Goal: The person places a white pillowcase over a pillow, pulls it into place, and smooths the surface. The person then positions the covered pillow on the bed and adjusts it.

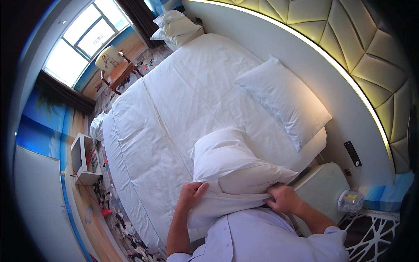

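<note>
Beside a broad, white-sheeted bed (192, 87), we hold a soft white cloth pillowcase (220, 146) by its open edge, a plump white pillow (248, 178) showing in the mouth between our fingers. Our left hand (190, 196) pinches the hem between thumb and fingers; our right hand (283, 198) curls round the opposite edge, its fingertips partly tucked under cloth, so we cannot tell how firmly they press. The pillow, apparently mostly sheathed, sits just ahead of and between both sets of fingers. Should the left pinch slip, we judge, the hem could slide and the pillow sag out; an uneven pull might bunch it toward one corner. Beyond the right fingers, a clear round plastic container (350, 202) stands by a white lattice-framed stand (374, 236); a wide swing of our right elbow could knock it.
</note>
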Action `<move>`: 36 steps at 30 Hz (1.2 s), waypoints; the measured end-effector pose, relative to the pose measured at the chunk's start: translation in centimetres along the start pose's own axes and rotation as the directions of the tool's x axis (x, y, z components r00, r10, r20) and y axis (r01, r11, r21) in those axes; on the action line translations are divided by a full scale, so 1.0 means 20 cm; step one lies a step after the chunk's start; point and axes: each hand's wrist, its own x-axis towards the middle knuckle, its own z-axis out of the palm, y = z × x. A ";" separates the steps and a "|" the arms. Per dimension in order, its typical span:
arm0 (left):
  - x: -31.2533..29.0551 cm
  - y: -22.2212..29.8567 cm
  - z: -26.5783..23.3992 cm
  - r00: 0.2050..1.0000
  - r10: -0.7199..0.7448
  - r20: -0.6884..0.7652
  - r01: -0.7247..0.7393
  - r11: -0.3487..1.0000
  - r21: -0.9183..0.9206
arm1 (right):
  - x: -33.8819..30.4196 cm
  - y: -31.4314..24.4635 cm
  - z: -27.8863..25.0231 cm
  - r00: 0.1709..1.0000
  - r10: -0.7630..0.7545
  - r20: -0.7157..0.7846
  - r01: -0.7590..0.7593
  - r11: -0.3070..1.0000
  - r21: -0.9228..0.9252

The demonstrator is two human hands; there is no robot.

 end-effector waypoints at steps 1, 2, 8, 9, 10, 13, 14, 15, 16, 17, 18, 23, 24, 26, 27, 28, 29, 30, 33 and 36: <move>0.00 0.01 0.02 1.000 -0.024 0.009 0.024 1.000 -0.017 | 0.00 0.06 0.00 0.999 0.002 0.044 -0.006 0.997 0.076; 0.00 0.01 0.03 0.999 -0.048 0.019 0.049 0.998 -0.035 | 0.00 0.13 0.00 0.996 0.001 0.087 -0.014 0.988 0.151; 0.02 0.00 0.02 0.990 -0.023 0.142 0.062 0.960 -0.274 | 0.13 0.17 -0.04 1.000 -0.007 -0.017 0.012 0.937 0.349; 0.01 0.04 0.01 0.990 0.010 0.139 0.030 0.957 -0.287 | 0.18 0.12 -0.08 1.000 -0.014 -0.022 0.021 0.933 0.359; 0.02 0.13 -0.01 0.988 0.051 0.144 -0.004 0.951 -0.308 | 0.22 0.08 -0.10 0.999 -0.009 -0.030 0.020 0.932 0.362; 0.14 0.50 -0.04 0.968 0.211 0.135 -0.189 0.968 -0.164 | 0.33 0.01 -0.07 0.980 -0.161 -0.116 0.197 0.859 0.473; 0.18 0.63 -0.04 0.957 0.264 0.122 -0.257 0.964 -0.068 | 0.37 -0.03 -0.06 0.965 -0.227 -0.130 0.262 0.841 0.473; 0.22 0.73 0.00 0.938 0.332 0.094 -0.330 0.943 -0.039 | 0.40 -0.07 -0.05 0.946 -0.289 -0.145 0.322 0.823 0.468; 0.24 0.80 0.04 0.917 0.394 0.062 -0.394 0.919 0.000 | 0.44 -0.11 -0.04 0.921 -0.357 -0.156 0.388 0.795 0.466; 0.28 0.83 0.09 0.888 0.451 0.093 -0.458 0.886 0.069 | 0.47 -0.14 -0.02 0.891 -0.414 -0.187 0.453 0.781 0.429; 0.33 0.85 0.15 0.852 0.508 0.130 -0.522 0.843 0.132 | 0.49 -0.16 0.01 0.858 -0.466 -0.216 0.514 0.767 0.386; 0.43 0.77 0.19 0.837 0.343 0.427 -0.487 0.822 0.295 | 0.45 -0.11 0.04 0.901 -0.432 -0.049 0.429 0.867 0.251; 0.45 0.71 0.20 0.834 0.285 0.472 -0.477 0.802 0.359 | 0.41 -0.08 0.04 0.930 -0.366 0.034 0.353 0.915 0.197; 0.46 0.57 0.21 0.832 0.224 0.508 -0.453 0.803 0.388 | 0.38 -0.01 -0.02 0.933 -0.346 0.098 0.318 0.921 0.227; 0.43 0.49 0.22 0.831 0.225 0.508 -0.440 0.825 0.355 | 0.37 0.02 -0.04 0.932 -0.340 0.128 0.303 0.922 0.242; 0.41 0.44 0.23 0.827 0.230 0.513 -0.431 0.845 0.316 | 0.35 0.04 -0.03 0.934 -0.341 0.107 0.304 0.916 0.262; 0.39 0.40 0.24 0.824 0.200 0.531 -0.394 0.874 0.283 | 0.33 0.07 -0.01 0.935 -0.343 0.087 0.307 0.909 0.282; 0.38 0.43 0.24 0.827 0.265 0.496 -0.421 0.876 0.234 | 0.31 0.08 0.01 0.940 -0.336 0.067 0.302 0.905 0.300; 0.35 0.55 0.31 0.830 0.417 0.370 -0.500 0.851 0.163 | 0.31 0.03 -0.05 0.954 -0.282 0.098 0.240 0.919 0.312; 0.38 0.54 0.45 0.792 0.494 0.358 -0.582 0.788 0.200 | 0.35 -0.02 -0.05 0.934 -0.338 0.117 0.299 0.917 0.263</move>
